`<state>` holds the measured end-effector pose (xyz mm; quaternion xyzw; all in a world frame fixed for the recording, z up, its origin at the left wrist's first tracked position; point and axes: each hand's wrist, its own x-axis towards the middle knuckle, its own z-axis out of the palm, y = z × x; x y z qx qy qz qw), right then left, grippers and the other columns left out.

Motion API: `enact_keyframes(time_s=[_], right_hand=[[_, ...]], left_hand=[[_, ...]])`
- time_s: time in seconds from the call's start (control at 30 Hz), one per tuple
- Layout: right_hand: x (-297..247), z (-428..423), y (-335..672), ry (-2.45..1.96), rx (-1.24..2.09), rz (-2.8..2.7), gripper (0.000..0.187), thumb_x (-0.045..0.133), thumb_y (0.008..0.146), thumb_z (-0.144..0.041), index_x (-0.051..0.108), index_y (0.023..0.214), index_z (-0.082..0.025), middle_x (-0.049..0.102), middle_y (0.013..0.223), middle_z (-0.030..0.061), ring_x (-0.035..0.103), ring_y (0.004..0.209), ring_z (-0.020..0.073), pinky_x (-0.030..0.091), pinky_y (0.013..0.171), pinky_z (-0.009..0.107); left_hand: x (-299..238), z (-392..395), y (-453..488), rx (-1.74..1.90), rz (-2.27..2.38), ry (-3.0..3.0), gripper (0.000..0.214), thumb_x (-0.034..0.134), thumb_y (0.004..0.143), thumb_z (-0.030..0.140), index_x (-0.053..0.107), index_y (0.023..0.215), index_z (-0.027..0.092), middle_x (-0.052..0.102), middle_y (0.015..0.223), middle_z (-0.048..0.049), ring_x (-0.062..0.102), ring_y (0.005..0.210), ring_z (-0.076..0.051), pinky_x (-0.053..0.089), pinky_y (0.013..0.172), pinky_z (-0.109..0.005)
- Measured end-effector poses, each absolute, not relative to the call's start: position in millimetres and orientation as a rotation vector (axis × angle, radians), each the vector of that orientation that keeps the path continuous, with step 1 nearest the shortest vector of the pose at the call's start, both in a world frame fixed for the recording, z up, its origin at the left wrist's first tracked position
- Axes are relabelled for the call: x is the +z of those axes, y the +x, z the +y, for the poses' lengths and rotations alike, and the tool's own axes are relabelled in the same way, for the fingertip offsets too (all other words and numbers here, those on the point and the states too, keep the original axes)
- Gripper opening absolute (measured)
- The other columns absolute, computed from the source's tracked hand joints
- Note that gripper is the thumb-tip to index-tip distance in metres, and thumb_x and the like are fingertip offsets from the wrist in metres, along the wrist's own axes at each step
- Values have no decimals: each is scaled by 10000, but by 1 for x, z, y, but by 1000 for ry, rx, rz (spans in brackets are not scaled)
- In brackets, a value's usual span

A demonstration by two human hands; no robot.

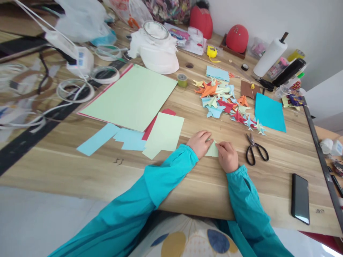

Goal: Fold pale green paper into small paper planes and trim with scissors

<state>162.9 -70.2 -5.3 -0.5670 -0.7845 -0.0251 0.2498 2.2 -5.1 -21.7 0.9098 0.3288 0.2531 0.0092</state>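
A small piece of pale green paper (212, 151) lies on the wooden table, partly folded to a point at its top. My left hand (199, 144) presses its left side down, fingers together. At the right edge, my right hand (227, 156) is closed, thumb and forefinger pinching the paper. Black-handled scissors (252, 146) rest to the right of my right hand, blades slightly apart. Beyond my hands is a pile of folded paper planes (226, 107) in orange, red, blue and green. Left of my left hand lies a cut pale green sheet (166, 132).
Large green sheets (131, 94) and blue paper scraps (98, 139) cover the left side. A turquoise sheet (270, 112) lies right of the planes. A black phone (300, 198) is near the front right edge. Cables (72, 91) and tape rolls crowd the far left.
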Motion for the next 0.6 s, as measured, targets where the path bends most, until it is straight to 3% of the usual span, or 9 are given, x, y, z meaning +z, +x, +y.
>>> enact_keyframes(time_s=[0.17, 0.4, 0.6], right_hand=[[-6, -72, 165, -1463, 27, -2139, 306, 403, 836, -83, 661, 969, -181, 604, 983, 110, 518, 852, 194, 490, 760, 351], [-8, -72, 167, -1386, 155, -2016, 260, 440, 838, -103, 662, 936, -197, 635, 951, 87, 552, 889, 193, 505, 774, 357], [-9, -73, 169, -1391, 77, -2133, 299, 430, 807, -40, 656, 955, -169, 621, 1001, 115, 533, 907, 206, 486, 786, 359]], left_hand=[[-20, -5, 2, 789, 1021, 2840, 256, 447, 815, 187, 652, 963, 148, 587, 1085, -130, 497, 1039, -229, 454, 886, -424], [-21, -5, 2, 811, 1009, 2812, 249, 449, 818, 185, 652, 956, 138, 587, 1077, -141, 495, 1031, -230, 450, 887, -419], [-20, -5, 2, 816, 1008, 2788, 253, 439, 826, 190, 648, 961, 146, 584, 1082, -133, 492, 1040, -227, 449, 886, -429]])
